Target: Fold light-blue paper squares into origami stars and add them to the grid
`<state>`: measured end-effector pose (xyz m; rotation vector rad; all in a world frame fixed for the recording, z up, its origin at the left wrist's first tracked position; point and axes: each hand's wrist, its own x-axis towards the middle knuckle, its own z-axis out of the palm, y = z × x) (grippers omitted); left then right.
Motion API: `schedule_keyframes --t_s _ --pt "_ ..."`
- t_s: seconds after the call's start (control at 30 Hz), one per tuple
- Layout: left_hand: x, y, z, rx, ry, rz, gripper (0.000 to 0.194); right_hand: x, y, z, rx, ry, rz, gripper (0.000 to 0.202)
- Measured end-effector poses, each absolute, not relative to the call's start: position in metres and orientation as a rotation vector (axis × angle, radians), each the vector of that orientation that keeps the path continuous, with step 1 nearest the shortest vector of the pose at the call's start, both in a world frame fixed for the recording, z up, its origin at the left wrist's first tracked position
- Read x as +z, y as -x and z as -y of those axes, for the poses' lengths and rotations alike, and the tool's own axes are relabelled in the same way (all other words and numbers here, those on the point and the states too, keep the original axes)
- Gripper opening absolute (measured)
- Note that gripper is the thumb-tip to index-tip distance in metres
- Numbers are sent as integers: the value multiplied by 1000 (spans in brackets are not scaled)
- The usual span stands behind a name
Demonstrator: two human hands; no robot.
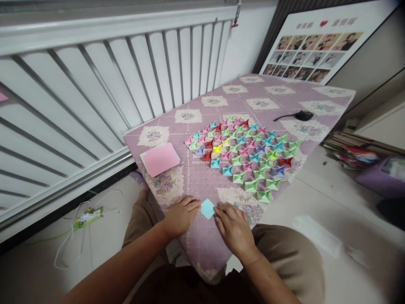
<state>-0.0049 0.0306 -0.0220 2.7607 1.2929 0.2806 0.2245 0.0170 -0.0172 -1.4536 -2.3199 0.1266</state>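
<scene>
A small light-blue folded paper square [207, 208] lies on the table near its front corner, turned so that one corner points away from me. My left hand [182, 214] rests on the cloth with its fingertips closed at the square's left corner. At the right corner, the bent fingers of my right hand [233, 226] hold the paper; my right thumb is partly hidden. Just beyond are rows of folded paper pieces [236, 160] in green, blue, pink, red, yellow and purple, standing with pointed tips. To the left sits a stack of pink paper sheets [162, 159].
A purple flowered tablecloth [202, 249] covers the table. A black object with a cable [303, 115] lies at the far right. A white radiator [95, 93] runs along the left, with a power strip [90, 216] on the floor. A photo board [310, 55] leans behind.
</scene>
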Motion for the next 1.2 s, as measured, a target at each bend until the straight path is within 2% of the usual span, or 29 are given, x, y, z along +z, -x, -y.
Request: schedule_keyframes --t_s 0.37,0.6,0.77,0.93,1.2 --pt "-20 2 -29 355 -2697 -1340 30 -7 -219 -24 126 1520 2389 18" --pt "4 -7 -43 152 -2672 -1344 17 3 -227 -37 265 1443 2413 19" --pt "12 -12 -52 30 -2826 -1263 23 0 -229 -32 261 1408 2344 21" --pt "16 -16 -50 6 -3021 -1051 20 -3 -229 -30 229 1394 2317 21" --pt "1 -12 -49 2 -3111 -1010 20 -5 -231 -29 234 1374 2313 32"
